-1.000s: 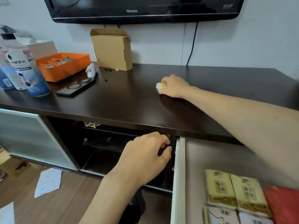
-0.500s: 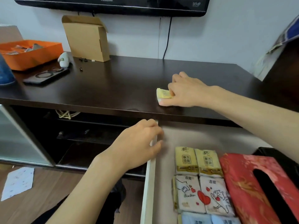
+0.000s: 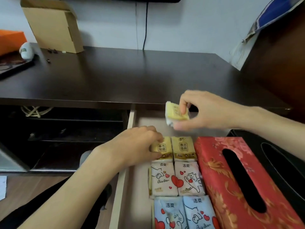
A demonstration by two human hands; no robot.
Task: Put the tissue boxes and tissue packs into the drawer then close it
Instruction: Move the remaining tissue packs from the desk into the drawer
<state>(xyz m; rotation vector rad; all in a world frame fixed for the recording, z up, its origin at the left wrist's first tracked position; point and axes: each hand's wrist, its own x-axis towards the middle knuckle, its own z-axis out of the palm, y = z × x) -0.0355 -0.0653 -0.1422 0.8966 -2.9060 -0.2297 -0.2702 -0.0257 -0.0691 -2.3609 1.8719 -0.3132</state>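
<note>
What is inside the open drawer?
Six small tissue packs in pairs, a red patterned tissue box, a black box. Anything beneath them is covered.

Tissue packs in drawer, left of tissue box

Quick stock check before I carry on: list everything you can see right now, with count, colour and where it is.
yellow tissue pack: 1, held above drawer's back
gold packs: 2, drawer, back row
white heart packs: 2, middle row
blue heart packs: 2, front row
red tissue box: 1, drawer, right of packs
black tissue box: 1, right of red box
drawer: 1, pale, open
cabinet top: 1, dark brown
cardboard box: 1, tan, top's back left
orange tray: 1, far left
left hand: on left gold pack
right hand: pinching yellow pack
</note>
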